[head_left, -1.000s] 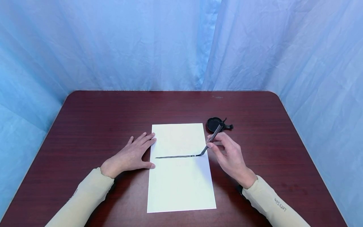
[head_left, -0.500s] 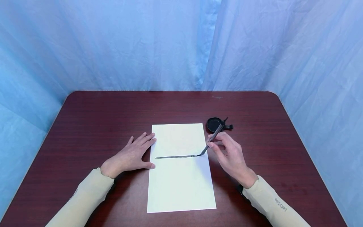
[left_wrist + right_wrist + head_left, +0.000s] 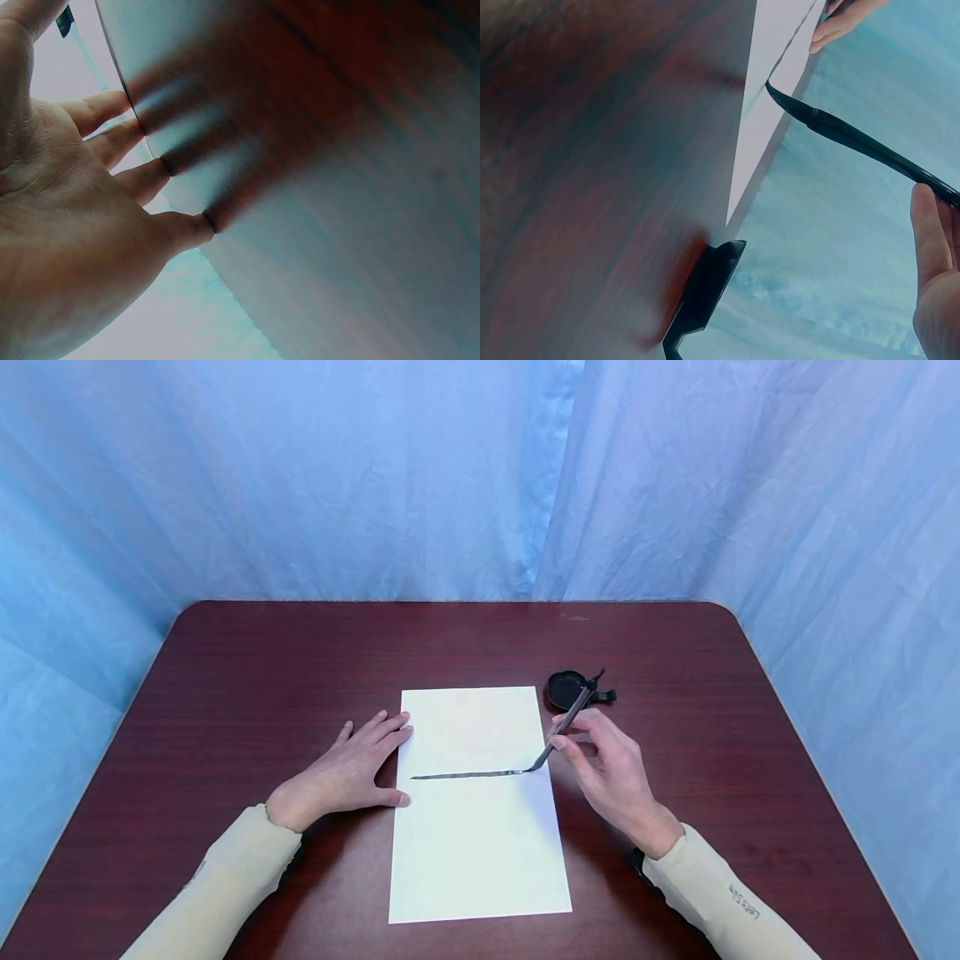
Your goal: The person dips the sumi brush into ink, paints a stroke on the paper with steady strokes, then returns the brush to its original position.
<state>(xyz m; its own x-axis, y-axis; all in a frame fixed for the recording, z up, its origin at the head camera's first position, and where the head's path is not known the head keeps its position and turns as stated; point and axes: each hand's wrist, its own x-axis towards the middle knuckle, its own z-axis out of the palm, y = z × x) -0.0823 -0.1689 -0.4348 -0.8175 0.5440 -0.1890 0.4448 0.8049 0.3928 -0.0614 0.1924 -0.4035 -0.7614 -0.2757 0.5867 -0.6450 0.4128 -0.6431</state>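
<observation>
A sheet of white paper point(image 3: 480, 852) lies on the table, with a dark, nearly level line point(image 3: 465, 774) across it. My right hand point(image 3: 611, 768) pinches a dark brush point(image 3: 567, 718) between thumb and fingers. The brush leans, its bent tip touching the paper at the line's right end; the right wrist view shows the brush point(image 3: 862, 142) and its curved bristles too. With fingers spread, my left hand point(image 3: 348, 772) rests at the paper's left edge, fingertips and thumb on the sheet. In the left wrist view the left hand's palm point(image 3: 75, 210) shows, fingertips down.
A small black dish with a handle point(image 3: 564, 690) sits just beyond the paper's upper right corner, partly behind the brush. The dark red table point(image 3: 300, 652) has rounded far corners. Light blue curtains point(image 3: 375, 485) hang around its back and sides.
My right hand and the brush shift very slightly to the right, the brush tip staying at the line's right end. My left hand and the paper stay still.
</observation>
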